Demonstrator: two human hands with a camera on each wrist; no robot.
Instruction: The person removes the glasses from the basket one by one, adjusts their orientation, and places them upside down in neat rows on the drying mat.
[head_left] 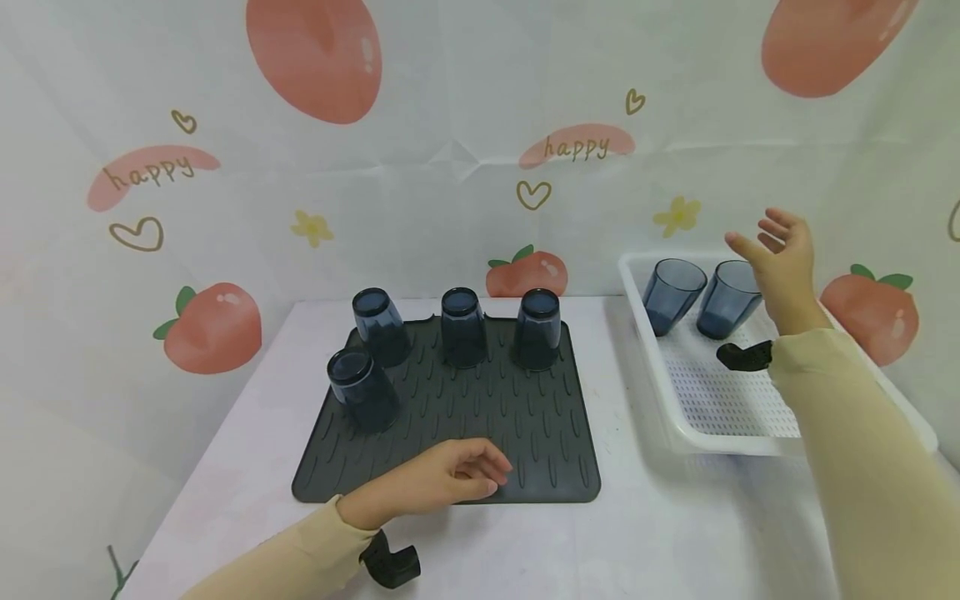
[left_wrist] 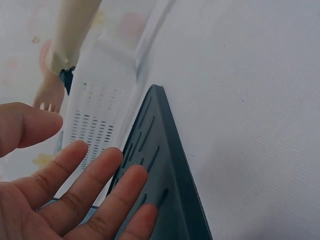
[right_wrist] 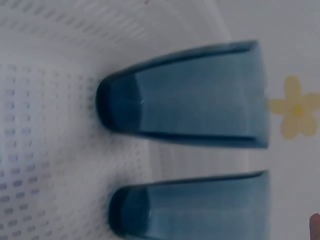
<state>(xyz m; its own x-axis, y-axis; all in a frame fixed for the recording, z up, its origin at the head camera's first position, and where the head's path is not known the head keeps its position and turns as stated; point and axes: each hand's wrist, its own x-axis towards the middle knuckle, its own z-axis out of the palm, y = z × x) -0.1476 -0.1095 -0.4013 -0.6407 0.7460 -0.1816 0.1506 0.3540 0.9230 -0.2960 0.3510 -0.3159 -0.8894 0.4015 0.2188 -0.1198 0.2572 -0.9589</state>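
My right hand is raised over the white basket, its fingers loosely bent and holding nothing. Below and left of it, two blue glasses stand mouth up near the basket's back; it overlaps the rim of the right-hand one. Both glasses fill much of the right wrist view, where just a fingertip shows at the edge. Over the front of the dark drying mat hovers my left hand, empty, fingers relaxed. Several blue glasses rest upside down on the mat, towards its back and left.
A white cloth covers the table. Behind it hangs a printed backdrop with peaches and hearts. The basket has raised walls and a perforated floor, and stands right of the mat. A black wrist strap sticks out below the left sleeve.
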